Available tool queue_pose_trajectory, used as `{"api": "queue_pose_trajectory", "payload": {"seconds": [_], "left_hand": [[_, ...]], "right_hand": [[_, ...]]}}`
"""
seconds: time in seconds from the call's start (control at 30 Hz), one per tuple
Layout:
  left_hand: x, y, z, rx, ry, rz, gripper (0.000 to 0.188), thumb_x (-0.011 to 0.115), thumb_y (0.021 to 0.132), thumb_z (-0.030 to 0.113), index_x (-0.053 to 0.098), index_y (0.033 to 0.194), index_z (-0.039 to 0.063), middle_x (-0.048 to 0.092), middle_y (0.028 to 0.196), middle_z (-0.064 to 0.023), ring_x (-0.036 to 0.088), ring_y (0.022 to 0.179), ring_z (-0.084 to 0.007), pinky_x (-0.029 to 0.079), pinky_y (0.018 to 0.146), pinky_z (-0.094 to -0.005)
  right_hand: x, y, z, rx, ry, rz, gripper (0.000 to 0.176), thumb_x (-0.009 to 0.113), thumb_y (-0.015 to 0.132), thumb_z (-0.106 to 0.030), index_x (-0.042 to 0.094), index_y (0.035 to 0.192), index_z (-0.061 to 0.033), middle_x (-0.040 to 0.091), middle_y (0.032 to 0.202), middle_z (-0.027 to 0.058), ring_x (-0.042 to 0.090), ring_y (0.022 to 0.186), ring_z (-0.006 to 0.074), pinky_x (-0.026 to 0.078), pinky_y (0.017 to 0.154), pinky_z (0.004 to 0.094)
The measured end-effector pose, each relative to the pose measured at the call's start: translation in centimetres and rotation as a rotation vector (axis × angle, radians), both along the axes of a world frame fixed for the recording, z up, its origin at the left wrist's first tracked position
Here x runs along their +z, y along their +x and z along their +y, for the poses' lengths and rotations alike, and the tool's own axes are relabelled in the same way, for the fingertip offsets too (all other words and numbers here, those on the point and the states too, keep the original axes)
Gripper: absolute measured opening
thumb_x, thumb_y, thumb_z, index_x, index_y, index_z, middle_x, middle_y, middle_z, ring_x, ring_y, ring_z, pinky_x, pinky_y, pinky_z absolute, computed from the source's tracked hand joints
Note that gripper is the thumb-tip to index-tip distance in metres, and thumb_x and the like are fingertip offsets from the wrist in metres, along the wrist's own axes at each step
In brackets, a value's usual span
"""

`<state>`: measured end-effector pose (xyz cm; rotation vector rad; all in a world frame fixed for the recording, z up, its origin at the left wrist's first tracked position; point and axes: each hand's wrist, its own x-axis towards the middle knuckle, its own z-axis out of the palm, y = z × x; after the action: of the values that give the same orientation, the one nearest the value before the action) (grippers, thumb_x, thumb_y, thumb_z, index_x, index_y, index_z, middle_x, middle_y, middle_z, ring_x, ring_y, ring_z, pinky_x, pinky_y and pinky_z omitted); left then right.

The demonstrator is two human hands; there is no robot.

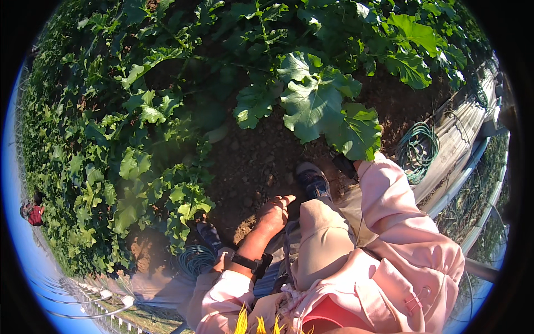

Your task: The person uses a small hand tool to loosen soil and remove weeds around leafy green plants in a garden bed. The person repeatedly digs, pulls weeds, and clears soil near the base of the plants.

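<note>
My left hand [273,215] hangs over bare brown soil [250,167], its fingers extended and loosely bent. Nothing shows in it, though its palm side is hidden. A black strap [252,264] circles the left wrist. My right sleeve [386,196] reaches forward to broad, lobed green leaves [313,108]. Those leaves cover my right hand, so what it touches is hidden. Part of a dark wristband [344,167] shows at that cuff. Between the arms are my bent knee [325,234] and a dark shoe [313,180] on the soil.
Dense leafy crop plants [96,137] fill the left and far side. A green coiled line [418,152] lies on pale sheeting [450,146] at right, beside metal pipes [486,200]. Another coil [196,261] is near my left forearm. A person in red [36,215] is far left.
</note>
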<state>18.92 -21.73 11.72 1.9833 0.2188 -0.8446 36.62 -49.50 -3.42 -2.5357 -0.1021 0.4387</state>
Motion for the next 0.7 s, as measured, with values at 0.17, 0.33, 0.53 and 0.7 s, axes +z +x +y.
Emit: {"api": "queue_pose_trajectory", "payload": {"seconds": [0.17,0.33,0.53,0.7], "left_hand": [[-0.6,-1.0,0.0,-0.087,0.094,-0.301,0.032,0.052,0.078,0.000,0.060,0.107,0.010,0.063,0.083,-0.0113,0.062,0.070,-0.0263,0.049,0.060,-0.0331],[-1.2,-1.2,-0.1,0.101,-0.080,-0.085,0.032,0.052,0.075,-0.002,0.062,0.104,0.008,0.063,0.086,-0.0140,0.062,0.071,-0.0278,0.049,0.061,-0.0331],[-0.8,-0.8,-0.4,-0.052,0.065,-0.273,0.036,0.051,0.075,-0.003,0.061,0.107,0.012,0.060,0.084,-0.0139,0.061,0.073,-0.0308,0.050,0.065,-0.0359],[-0.1,-0.8,-0.9,-0.064,0.057,-0.249,0.038,0.052,0.073,-0.004,0.060,0.106,0.011,0.059,0.087,-0.0135,0.060,0.074,-0.0310,0.050,0.066,-0.0358]], "right_hand": [[-0.1,-0.5,-0.6,0.005,0.006,-0.002,0.022,0.055,0.081,-0.017,0.058,0.097,-0.0020,0.061,0.080,0.0176,0.058,0.072,0.0325,0.046,0.063,0.0398],[0.4,-1.4,-0.9,0.050,0.001,0.007,0.021,0.055,0.081,-0.017,0.059,0.095,-0.0015,0.061,0.081,0.0183,0.059,0.073,0.0336,0.046,0.064,0.0403],[0.7,-2.6,-0.6,0.108,0.012,-0.001,0.020,0.054,0.080,-0.016,0.059,0.093,-0.0009,0.062,0.083,0.0191,0.059,0.075,0.0350,0.046,0.065,0.0410],[3.9,-5.8,1.3,0.171,0.064,0.036,0.020,0.054,0.080,-0.015,0.060,0.092,-0.0004,0.062,0.084,0.0197,0.059,0.077,0.0361,0.046,0.066,0.0415]]}}
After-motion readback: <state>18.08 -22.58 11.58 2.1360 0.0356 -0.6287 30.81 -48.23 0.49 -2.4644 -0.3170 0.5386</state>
